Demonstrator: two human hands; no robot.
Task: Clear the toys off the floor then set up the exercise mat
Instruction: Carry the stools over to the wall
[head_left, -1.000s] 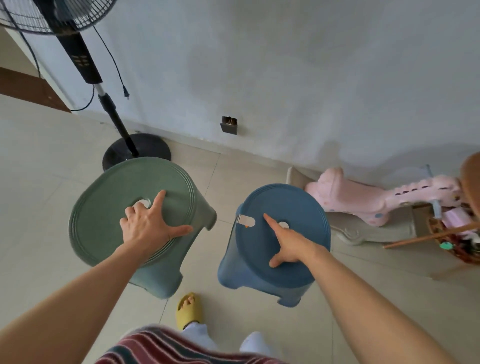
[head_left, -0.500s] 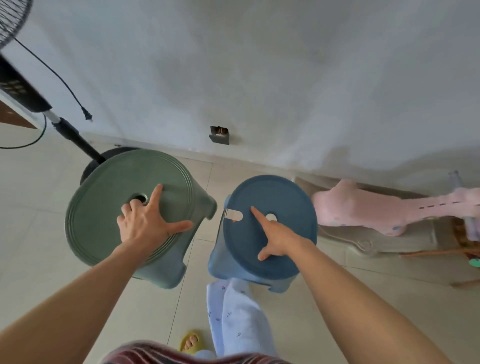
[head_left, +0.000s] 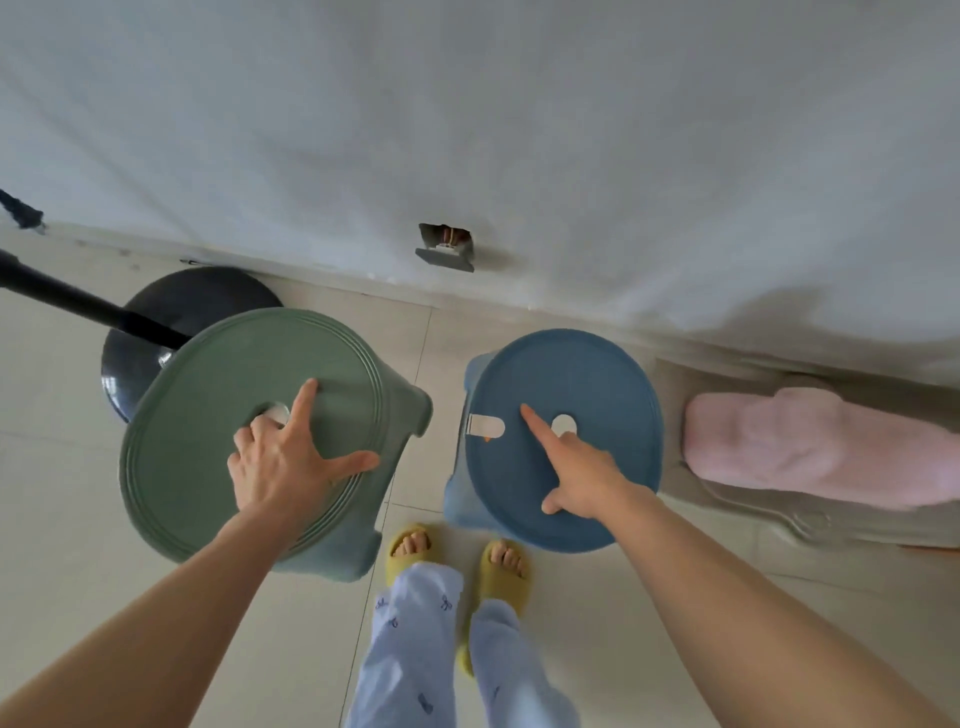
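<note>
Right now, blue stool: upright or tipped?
Upright. The blue stool shows its round seat face-up with legs beneath; the right hand hooks fingers into its centre hole.

Black fan base (head_left: 171, 312) beside white wall (head_left: 519, 130).

White plaster wall (head_left: 519, 130) ahead, beyond the fingertips, with open socket hole (head_left: 447, 247) near its foot. Pale tiled floor (head_left: 62, 493) below, grey grout lines. Black round fan base (head_left: 176, 306) and slanted pole (head_left: 67, 299) left of the fingers. Soft daylight, diffuse shadows.
</note>
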